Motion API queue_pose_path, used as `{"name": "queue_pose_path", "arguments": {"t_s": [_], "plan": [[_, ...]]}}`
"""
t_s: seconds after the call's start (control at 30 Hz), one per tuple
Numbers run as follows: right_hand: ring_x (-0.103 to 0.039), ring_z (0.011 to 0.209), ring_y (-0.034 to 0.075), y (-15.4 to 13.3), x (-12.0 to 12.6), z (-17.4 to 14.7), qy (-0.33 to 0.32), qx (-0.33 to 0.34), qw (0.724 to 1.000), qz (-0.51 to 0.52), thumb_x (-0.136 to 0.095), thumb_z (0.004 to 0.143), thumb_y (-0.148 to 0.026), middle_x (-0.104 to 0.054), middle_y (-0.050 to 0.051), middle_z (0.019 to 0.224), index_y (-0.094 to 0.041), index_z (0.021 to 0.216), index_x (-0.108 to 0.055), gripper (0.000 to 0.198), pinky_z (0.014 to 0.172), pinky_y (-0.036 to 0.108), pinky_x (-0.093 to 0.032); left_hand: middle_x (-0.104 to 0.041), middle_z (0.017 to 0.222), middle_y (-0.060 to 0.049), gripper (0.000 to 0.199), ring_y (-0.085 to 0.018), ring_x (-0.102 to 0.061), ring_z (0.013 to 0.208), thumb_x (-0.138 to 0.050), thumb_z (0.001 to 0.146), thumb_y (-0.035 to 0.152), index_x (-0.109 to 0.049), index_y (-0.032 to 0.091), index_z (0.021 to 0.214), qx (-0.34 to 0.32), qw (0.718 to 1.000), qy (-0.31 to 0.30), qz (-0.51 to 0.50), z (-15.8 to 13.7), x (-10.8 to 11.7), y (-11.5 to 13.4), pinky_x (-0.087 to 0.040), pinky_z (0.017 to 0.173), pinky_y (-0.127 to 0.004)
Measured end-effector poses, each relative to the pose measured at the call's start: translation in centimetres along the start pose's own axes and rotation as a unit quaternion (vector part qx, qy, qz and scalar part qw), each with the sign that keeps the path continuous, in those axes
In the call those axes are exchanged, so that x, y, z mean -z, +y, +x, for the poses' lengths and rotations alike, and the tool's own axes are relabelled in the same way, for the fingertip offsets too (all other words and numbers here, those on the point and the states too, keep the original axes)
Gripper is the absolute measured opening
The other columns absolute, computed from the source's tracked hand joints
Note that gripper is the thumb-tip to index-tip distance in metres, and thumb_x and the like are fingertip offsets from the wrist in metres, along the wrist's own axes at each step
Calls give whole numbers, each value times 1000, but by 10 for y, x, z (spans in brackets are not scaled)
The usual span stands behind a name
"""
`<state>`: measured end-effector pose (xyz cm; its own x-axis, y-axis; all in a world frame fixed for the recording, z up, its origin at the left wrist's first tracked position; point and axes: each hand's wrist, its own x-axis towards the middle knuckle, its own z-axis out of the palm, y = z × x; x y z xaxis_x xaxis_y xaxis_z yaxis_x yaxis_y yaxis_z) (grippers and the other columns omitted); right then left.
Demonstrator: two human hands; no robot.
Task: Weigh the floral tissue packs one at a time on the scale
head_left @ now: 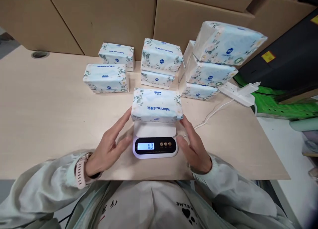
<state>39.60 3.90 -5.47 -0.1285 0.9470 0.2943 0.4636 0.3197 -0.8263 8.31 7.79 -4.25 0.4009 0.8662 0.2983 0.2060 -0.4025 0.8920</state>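
Note:
A white and pale blue pack of tissues [157,105] with a leaf and flower print is between my two hands, over the rear of a white digital scale [155,129]. My left hand [109,146] has its fingertips against the pack's left end, with the thumb apart from it. At the right end, the fingers of my right hand [195,146] press against the pack. The scale's lit display [145,146] reads 0.0. Whether the pack's underside touches the weighing plate is hidden.
Several more tissue packs stand behind: two at the left [105,78], a stack in the middle [161,55] and a taller stack at the right [211,73]. A white power strip [238,91] with a cable lies at the right. Cardboard boxes [106,20] line the table's back.

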Motion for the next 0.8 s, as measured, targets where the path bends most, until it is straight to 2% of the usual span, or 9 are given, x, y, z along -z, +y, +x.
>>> {"name": "queue_pose_path", "arguments": {"t_s": [0.17,0.23,0.37,0.57,0.7,0.8], "plan": [[-60,155,29,23,7,10,159,22,986,38,-50,112,-49,-64,7,165,-37,162,-55,52,132,59,-47,-57,170,2,50,-28,-48,164,-57,110,44,-62,38,160,3,984,161,-80,5,-4,-11,-40,140,-47],[-66,148,29,25,8,13,197,12,978,71,-51,111,-51,-71,8,157,-35,157,-61,50,130,59,-49,-61,167,0,49,-31,-50,163,-58,109,46,-67,37,156,12,975,198,-104,7,-5,-13,-41,139,-49],[-73,138,30,22,6,14,240,-12,966,93,-50,111,-53,-78,11,143,-28,146,-70,48,128,61,-50,-61,167,0,51,-33,-48,163,-61,106,49,-68,36,155,10,975,198,-98,9,-3,-11,-40,140,-50],[-76,131,29,18,6,15,253,-16,965,73,-52,110,-49,-82,9,133,-28,136,-76,40,124,59,-54,-63,165,2,51,-31,-52,161,-55,108,48,-68,35,156,-10,978,190,-84,8,-1,-9,-44,137,-45],[-79,121,28,18,8,17,268,8,963,27,-62,107,-41,-84,7,126,-29,128,-79,30,112,54,-62,-62,166,3,51,-29,-51,161,-54,109,45,-66,35,158,-25,981,179,-74,8,0,-9,-45,136,-42],[-81,109,26,17,7,21,285,31,958,10,-65,105,-37,-85,6,111,-27,107,-82,19,100,51,-66,-64,164,1,50,-30,-53,160,-54,108,46,-70,35,154,-22,979,185,-78,9,0,-7,-46,135,-44]]}}
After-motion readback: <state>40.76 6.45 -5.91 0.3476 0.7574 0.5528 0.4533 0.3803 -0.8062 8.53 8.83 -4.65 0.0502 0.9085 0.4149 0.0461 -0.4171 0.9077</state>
